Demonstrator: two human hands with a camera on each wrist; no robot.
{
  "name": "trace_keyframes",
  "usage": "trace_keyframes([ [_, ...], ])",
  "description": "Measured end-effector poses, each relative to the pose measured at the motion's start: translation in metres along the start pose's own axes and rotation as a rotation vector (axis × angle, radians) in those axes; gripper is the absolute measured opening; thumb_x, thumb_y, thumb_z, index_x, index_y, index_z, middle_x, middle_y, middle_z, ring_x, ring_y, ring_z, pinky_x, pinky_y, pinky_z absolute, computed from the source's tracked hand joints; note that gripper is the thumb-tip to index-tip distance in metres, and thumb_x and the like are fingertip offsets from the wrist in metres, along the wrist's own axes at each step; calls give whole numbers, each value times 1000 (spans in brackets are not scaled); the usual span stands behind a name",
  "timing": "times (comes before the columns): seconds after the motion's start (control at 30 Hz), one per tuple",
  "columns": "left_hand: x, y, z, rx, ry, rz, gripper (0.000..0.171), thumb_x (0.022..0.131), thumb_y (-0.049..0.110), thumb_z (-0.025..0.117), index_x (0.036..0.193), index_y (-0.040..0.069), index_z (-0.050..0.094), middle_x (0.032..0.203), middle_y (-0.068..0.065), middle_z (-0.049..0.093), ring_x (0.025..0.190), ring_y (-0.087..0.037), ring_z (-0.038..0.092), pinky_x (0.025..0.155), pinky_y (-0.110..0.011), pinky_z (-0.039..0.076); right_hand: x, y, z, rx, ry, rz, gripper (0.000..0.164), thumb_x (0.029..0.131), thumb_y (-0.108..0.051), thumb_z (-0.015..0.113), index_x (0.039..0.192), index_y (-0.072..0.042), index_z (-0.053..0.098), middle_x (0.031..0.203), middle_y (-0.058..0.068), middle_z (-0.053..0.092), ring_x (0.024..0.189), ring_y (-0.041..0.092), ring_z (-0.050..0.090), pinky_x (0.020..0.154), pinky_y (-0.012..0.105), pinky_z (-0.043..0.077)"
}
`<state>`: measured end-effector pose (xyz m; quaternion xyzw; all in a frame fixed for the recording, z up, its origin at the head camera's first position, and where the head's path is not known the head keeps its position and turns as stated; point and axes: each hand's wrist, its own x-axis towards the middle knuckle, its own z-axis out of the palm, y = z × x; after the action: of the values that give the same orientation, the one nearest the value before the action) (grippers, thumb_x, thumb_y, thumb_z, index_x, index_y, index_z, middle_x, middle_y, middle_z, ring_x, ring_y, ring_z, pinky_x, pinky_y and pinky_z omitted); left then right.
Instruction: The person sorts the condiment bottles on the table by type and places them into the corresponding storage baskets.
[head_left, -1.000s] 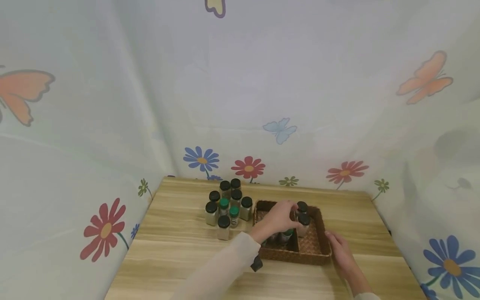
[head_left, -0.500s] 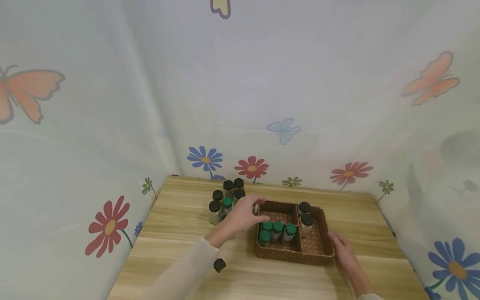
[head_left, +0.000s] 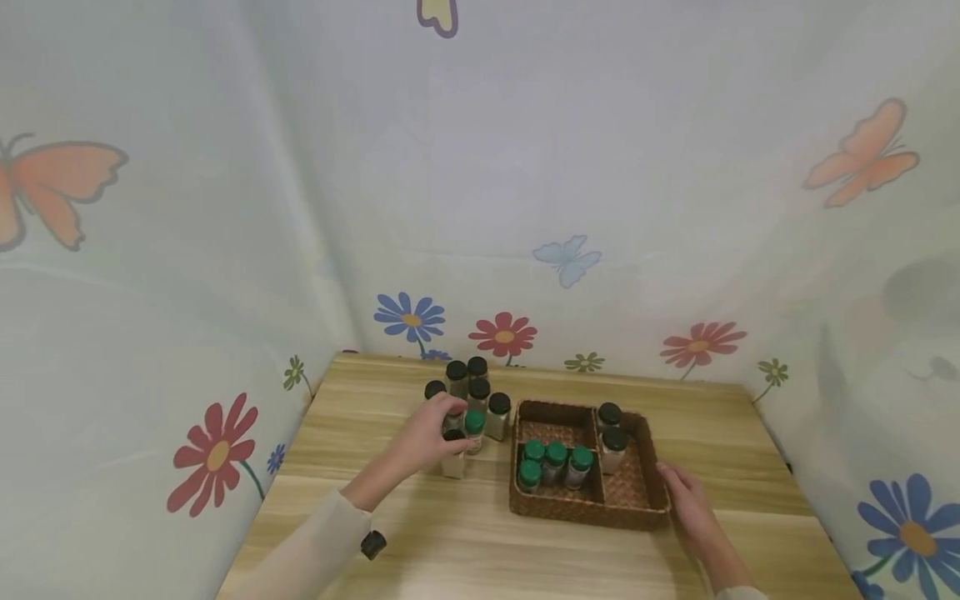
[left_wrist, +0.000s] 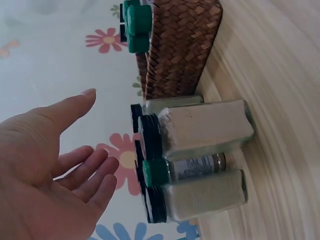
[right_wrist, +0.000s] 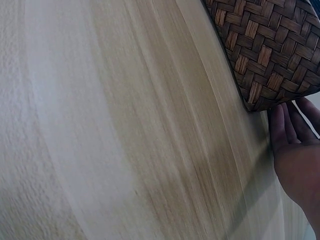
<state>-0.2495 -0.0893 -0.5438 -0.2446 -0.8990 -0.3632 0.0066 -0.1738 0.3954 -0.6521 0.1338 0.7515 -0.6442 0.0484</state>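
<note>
My left hand (head_left: 420,439) hovers over a black-lidded spice jar (head_left: 453,467), thumb and fingers spread apart. In the left wrist view, the left hand (left_wrist: 55,155) holds nothing and a gap separates it from the lids. That jar (left_wrist: 210,129) is square glass with pale powder inside. Beside it stands a small green-lidded spice bottle (head_left: 474,423). At the woven basket's (head_left: 585,514) right end, my right hand (head_left: 692,508) rests its fingers against the side wall. In the right wrist view, the fingers (right_wrist: 295,122) reach straight to the basket corner (right_wrist: 260,95).
Several green-lidded bottles (head_left: 555,455) fill the basket's front left compartment. Two black-lidded jars (head_left: 612,450) stand in its right compartment. More black-lidded jars (head_left: 498,417) cluster left of the basket, towards the table's (head_left: 585,562) back edge. A printed curtain (head_left: 480,167) hangs behind.
My left hand has let go of a black-lidded jar in the basket's right compartment and moved left to the jars on the table. The right hand stays at the basket's end.
</note>
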Motion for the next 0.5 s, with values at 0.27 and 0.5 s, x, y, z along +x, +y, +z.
trace_keyframes([
  [0.27,-15,-13,-2,33,-24,-29,68,88,31,90,142,0,62,137,-14,63,126,-36,61,106,-51,52,-1,0,0,-49,19,-4,76,114,-49,44,160,10,29,166,33,27,157,47,19,128,60,13],
  [0.5,-18,-25,4,13,-67,-47,65,89,29,89,141,0,63,138,-15,64,127,-35,62,106,-52,52,0,3,2,9,35,-33,76,114,-47,46,158,13,32,164,32,31,154,41,27,128,54,19],
])
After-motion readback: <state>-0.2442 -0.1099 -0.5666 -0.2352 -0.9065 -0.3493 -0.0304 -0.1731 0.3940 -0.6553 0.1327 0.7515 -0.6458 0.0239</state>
